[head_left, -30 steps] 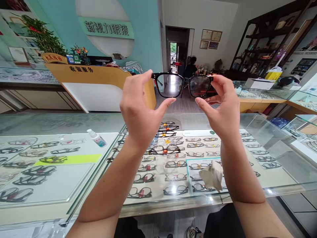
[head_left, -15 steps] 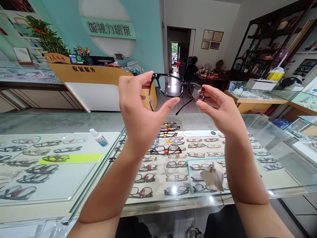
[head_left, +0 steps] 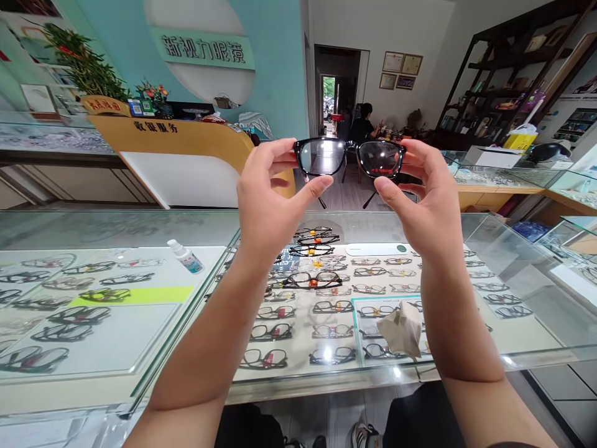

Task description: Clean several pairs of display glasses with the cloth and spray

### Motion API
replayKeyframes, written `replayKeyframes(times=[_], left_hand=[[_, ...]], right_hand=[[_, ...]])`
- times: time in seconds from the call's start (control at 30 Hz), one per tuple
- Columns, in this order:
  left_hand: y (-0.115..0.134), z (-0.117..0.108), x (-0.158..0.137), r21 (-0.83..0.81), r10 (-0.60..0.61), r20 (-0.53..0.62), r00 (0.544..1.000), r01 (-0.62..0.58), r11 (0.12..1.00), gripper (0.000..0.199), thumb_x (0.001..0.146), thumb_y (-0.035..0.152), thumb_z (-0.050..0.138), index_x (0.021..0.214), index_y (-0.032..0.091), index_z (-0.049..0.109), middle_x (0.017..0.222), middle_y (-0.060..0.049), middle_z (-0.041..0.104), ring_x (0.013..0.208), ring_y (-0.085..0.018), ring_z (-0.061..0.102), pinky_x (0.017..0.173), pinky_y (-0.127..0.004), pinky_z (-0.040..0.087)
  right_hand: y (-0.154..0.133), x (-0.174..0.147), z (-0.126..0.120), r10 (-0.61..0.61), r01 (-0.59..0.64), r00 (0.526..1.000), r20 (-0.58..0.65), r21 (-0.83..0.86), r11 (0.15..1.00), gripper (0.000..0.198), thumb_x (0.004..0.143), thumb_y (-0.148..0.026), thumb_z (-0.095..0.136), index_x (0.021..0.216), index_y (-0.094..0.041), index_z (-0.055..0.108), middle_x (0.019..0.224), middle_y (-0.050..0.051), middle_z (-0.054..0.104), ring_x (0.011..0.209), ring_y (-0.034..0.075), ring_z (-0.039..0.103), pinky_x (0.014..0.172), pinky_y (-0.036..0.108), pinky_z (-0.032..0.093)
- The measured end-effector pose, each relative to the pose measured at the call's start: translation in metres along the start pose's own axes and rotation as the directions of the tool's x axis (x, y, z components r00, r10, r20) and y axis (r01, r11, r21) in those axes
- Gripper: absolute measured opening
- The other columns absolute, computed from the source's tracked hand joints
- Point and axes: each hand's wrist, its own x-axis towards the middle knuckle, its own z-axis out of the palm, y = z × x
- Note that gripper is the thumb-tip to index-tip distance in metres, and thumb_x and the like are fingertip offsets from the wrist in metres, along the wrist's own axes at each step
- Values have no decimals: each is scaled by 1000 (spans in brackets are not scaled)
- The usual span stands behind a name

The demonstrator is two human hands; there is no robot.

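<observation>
Black-framed eyeglasses point(head_left: 351, 147) are held up above the glass counter, lenses facing me and temples pointing away. My left hand point(head_left: 275, 186) grips the left end of the frame, its thumb under the left lens. The other end is between the fingers and thumb of my right hand point(head_left: 422, 190). Small red print shows on the right lens. A crumpled beige cloth point(head_left: 402, 330) lies on the counter glass below my right forearm. To the left of my left arm is a white spray bottle point(head_left: 186, 256).
Beneath the glass counter point(head_left: 261, 386) are rows of eyeglasses point(head_left: 333, 307). Beyond it stands a yellow-and-white cashier desk point(head_left: 186, 162). A person point(head_left: 364, 124) in dark clothes sits at a table in the back. More display cases point(head_left: 504, 180) stand to the right.
The eyeglasses have turned from an angled position to face me squarely, and the right end has swung out to the right. My hands have moved slightly right. The cloth and bottle stay put.
</observation>
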Motion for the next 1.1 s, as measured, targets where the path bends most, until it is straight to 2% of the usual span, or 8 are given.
replayKeyframes(times=[0.17, 0.47, 0.77, 0.87, 1.0, 1.1], left_hand=[[-11, 1, 3, -65, -27, 60, 998, 31, 997, 70, 76, 65, 96, 133, 31, 71, 127, -9, 78, 124, -32, 75, 93, -44, 66], [-26, 8, 10, -191, -95, 160, 982, 126, 974, 70, 73, 68, 97, 127, 29, 73, 125, -11, 80, 115, -28, 78, 88, -40, 68], [-32, 11, 9, -176, -94, 166, 982, 123, 977, 70, 74, 69, 96, 126, 30, 71, 122, -11, 79, 111, -27, 78, 85, -39, 66], [-24, 11, 3, -109, -61, 91, 994, 70, 992, 70, 76, 70, 94, 128, 30, 69, 125, -10, 77, 116, -29, 76, 88, -43, 64], [-10, 10, -5, 89, 72, -68, 995, -66, 994, 71, 78, 73, 91, 130, 32, 66, 131, -9, 71, 122, -31, 71, 92, -46, 62], [-6, 9, -8, 184, 141, -105, 984, -120, 976, 75, 78, 75, 90, 133, 32, 63, 131, -10, 67, 123, -32, 69, 95, -48, 61]], right_hand=[[-10, -3, 1, -45, 41, 997, -67, -49, 998, 64, 101, -61, 70, 159, -46, 49, 158, 8, 60, 146, 39, 59, 112, 66, 58], [-24, -5, 5, -107, 81, 983, -149, -169, 982, 67, 103, -58, 66, 165, -45, 43, 157, 10, 58, 151, 42, 55, 107, 66, 61], [-24, -5, 4, -15, 4, 987, -163, -66, 998, 64, 99, -65, 71, 156, -43, 53, 160, 10, 57, 154, 43, 52, 116, 70, 56], [-12, -3, 1, 3, -5, 995, -102, -12, 1000, 68, 98, -68, 72, 158, -44, 53, 163, 8, 56, 154, 43, 53, 118, 70, 54], [13, 3, -3, 24, -28, 997, 75, 47, 999, 73, 100, -71, 69, 164, -43, 50, 165, 8, 57, 154, 41, 54, 120, 67, 55], [25, 6, -3, 49, -64, 987, 150, 95, 993, 74, 100, -71, 70, 165, -41, 52, 162, 9, 61, 155, 39, 54, 123, 65, 54]])
